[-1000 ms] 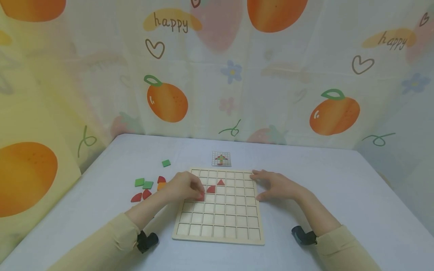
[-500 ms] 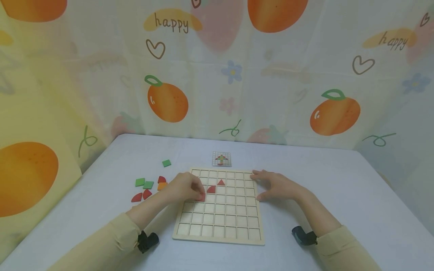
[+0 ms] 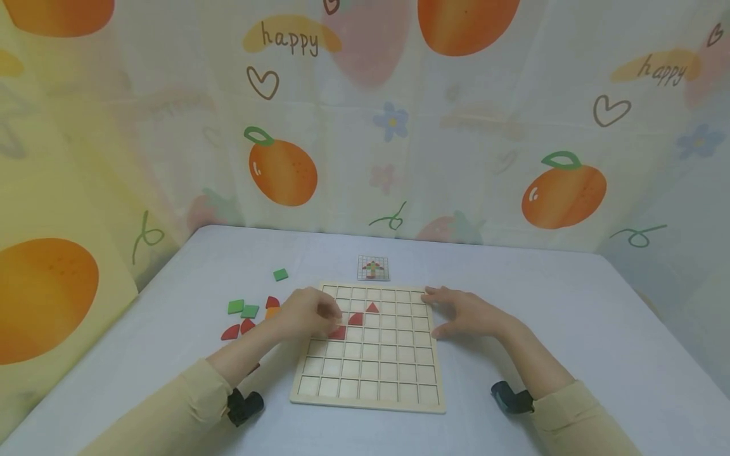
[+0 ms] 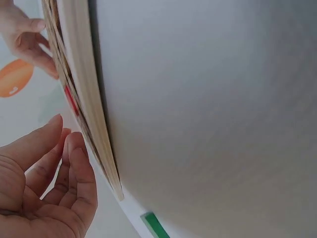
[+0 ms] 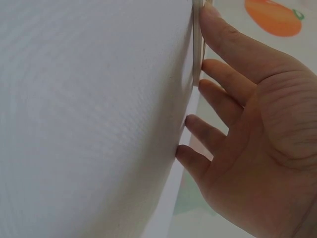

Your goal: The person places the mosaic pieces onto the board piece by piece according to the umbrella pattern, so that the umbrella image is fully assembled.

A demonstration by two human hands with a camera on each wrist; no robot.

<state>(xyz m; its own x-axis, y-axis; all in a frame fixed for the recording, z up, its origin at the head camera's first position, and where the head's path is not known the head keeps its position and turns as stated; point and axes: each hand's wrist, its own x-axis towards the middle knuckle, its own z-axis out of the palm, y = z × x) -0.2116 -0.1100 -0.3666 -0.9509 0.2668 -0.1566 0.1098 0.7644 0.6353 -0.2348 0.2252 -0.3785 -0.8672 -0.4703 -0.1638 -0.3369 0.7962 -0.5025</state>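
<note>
A light wooden grid board [image 3: 371, 368] lies flat on the table. My left hand [image 3: 302, 315] hovers over its left side, the thumb apart from the loosely bent fingers [image 4: 79, 168] and nothing between them. Just below those fingertips, a red piece [image 3: 339, 332] sits in a board cell. Up and to the right of it lie a red quarter-round piece [image 3: 356, 319] and a red triangle [image 3: 372, 308], each in its own cell. My right hand [image 3: 464, 311] rests along the board's right edge, thumb and fingertips touching it, fingers spread.
Left of the board lie green squares [image 3: 236, 306], red quarter-round pieces [image 3: 230, 332] and an orange piece [image 3: 272, 313], partly behind the left hand. One green square [image 3: 281, 275] is farther back. A small pattern card [image 3: 373, 268] lies beyond the board's far edge.
The left fingers have let go of the red piece and risen slightly, so more of it shows in its cell. The right hand stays at the board's edge.
</note>
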